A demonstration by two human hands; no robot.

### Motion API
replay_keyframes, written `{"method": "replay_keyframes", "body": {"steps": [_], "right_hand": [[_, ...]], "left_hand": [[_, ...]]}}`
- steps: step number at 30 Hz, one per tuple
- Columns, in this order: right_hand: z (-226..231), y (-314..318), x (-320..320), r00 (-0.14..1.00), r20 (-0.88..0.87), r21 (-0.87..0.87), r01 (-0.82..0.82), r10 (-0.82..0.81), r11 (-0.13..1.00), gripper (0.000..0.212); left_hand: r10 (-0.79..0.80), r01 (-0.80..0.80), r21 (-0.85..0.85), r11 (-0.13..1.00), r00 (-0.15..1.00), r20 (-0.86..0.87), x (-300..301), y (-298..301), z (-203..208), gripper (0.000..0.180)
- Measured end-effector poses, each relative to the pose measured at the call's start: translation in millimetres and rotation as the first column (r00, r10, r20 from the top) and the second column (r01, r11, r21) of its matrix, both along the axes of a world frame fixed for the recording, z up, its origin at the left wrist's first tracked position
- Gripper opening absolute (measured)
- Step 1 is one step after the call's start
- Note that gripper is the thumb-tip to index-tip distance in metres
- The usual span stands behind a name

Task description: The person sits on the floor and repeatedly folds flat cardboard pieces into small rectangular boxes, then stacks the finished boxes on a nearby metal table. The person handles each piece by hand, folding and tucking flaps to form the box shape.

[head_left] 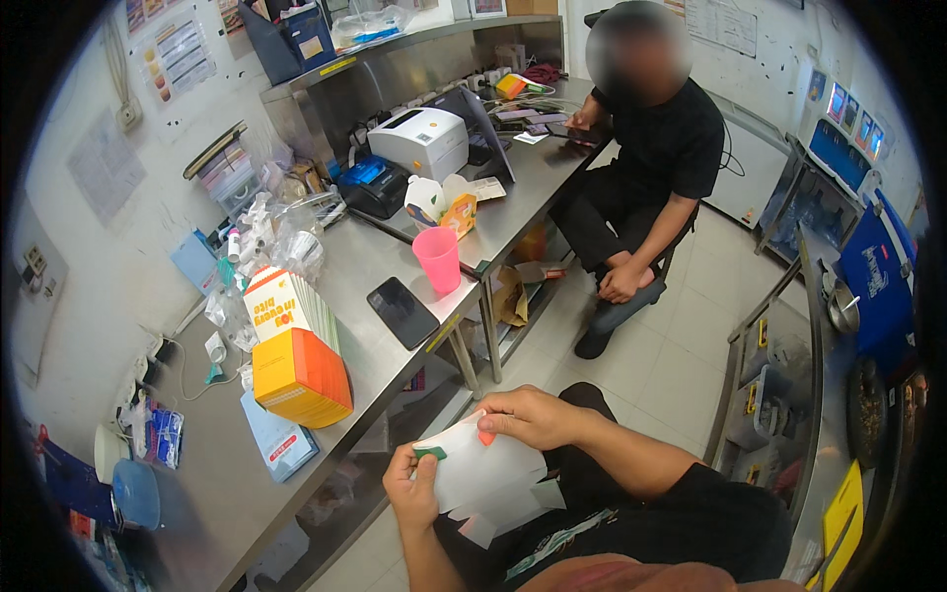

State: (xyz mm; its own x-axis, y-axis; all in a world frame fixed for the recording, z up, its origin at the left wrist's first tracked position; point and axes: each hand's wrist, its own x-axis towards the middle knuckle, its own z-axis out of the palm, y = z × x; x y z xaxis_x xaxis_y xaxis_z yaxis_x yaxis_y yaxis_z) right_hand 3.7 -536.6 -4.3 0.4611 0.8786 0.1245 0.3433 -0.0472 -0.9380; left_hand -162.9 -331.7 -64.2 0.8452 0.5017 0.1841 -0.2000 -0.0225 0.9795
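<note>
Between my hands, above my lap, is a white unfolded carton [483,479] with cut flaps and small green and orange printed patches. My left hand [412,483] pinches its left edge, thumb by the green patch. At the upper edge, my right hand [538,416] grips it with the thumb near the orange patch. On the steel table [222,464] to my left stands a stack of folded yellow and orange cartons [296,380], with a white-topped carton stack [286,304] behind it. Which face of the held carton is its outside, I cannot tell.
A black phone [402,312] and a pink cup [437,259] are near the table's edge. Beyond them are assembled cartons [442,204] and a white label printer [419,143]. A seated person [651,148] in black holds a phone. A steel shelf rack [804,335] stands to the right.
</note>
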Motion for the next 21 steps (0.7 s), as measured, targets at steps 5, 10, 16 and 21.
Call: {"method": "replay_keyframes", "body": {"steps": [5, 10, 16, 21], "right_hand": [[-24, -21, -9, 0.973, 0.160, -0.030, 0.176, -0.169, 0.984, 0.031], [-31, -40, -29, 0.980, -0.039, -0.055, 0.193, -0.196, 0.980, 0.031], [-34, -51, -53, 0.942, 0.197, 0.135, 0.247, -0.270, 0.960, 0.035], [-54, -48, -54, 0.876, 0.284, 0.156, 0.360, -0.391, 0.920, 0.030]], "left_hand": [[-0.056, 0.056, 0.079, 0.995, 0.998, -0.006, -6, -31, 5, 0.025], [0.013, -0.012, 0.019, 1.000, 0.997, -0.073, -19, -52, -1, 0.019], [0.078, -0.076, 0.023, 0.997, 0.994, -0.080, -32, -54, -7, 0.013], [0.100, -0.092, 0.090, 0.992, 0.992, -0.079, -33, -67, 7, 0.013]]}}
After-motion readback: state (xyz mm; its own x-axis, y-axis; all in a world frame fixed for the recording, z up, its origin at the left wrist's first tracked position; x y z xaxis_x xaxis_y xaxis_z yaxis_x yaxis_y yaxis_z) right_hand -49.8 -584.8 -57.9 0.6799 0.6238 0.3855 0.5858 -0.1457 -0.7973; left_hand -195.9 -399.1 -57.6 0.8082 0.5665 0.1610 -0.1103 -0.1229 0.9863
